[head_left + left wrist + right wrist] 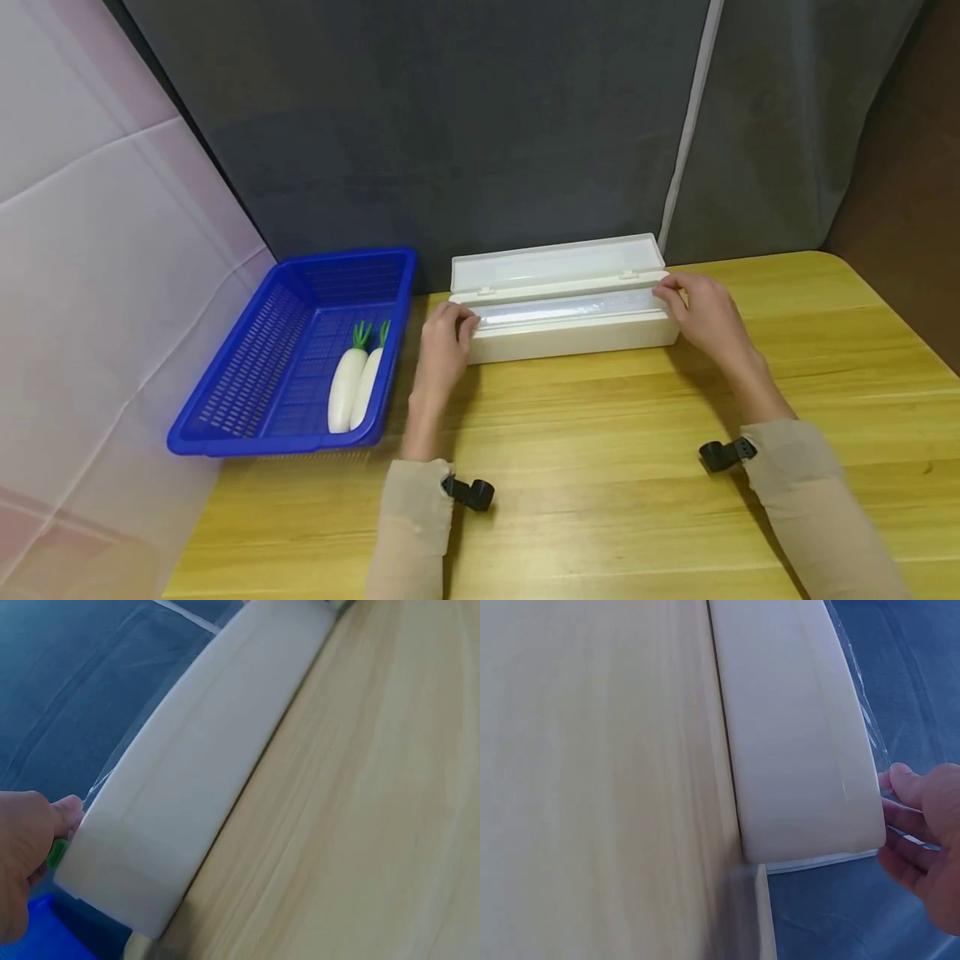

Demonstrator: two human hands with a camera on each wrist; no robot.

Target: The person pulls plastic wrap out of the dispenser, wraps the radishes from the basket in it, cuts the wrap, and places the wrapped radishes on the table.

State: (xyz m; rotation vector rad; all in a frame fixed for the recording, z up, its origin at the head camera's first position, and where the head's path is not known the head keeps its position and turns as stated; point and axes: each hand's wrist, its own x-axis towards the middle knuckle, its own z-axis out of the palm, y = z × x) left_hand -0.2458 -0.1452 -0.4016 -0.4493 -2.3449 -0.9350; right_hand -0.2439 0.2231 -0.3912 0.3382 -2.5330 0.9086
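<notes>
A long white cling film dispenser (pixel 573 337) stands at the back of the table, its hinged lid (pixel 558 262) raised. Clear cling film (pixel 566 310) stretches along its opening. My left hand (pixel 442 342) pinches the film's left corner between thumb and fingers, at the dispenser's left end. Over at the right end, my right hand (pixel 705 312) pinches the other corner. In the left wrist view, film rises past the dispenser's edge to the left fingertips (pixel 71 806). The right wrist view shows the film drawn up to the right thumb (pixel 904 780), other fingers beside the end wall.
Left of the dispenser sits a blue plastic basket (pixel 281 446) with two white radishes (pixel 347 392) with green tops inside. Dark grey fabric (pixel 450 125) hangs behind the wooden table (pixel 585 500). A pale sheet (pixel 112 275) covers the left side.
</notes>
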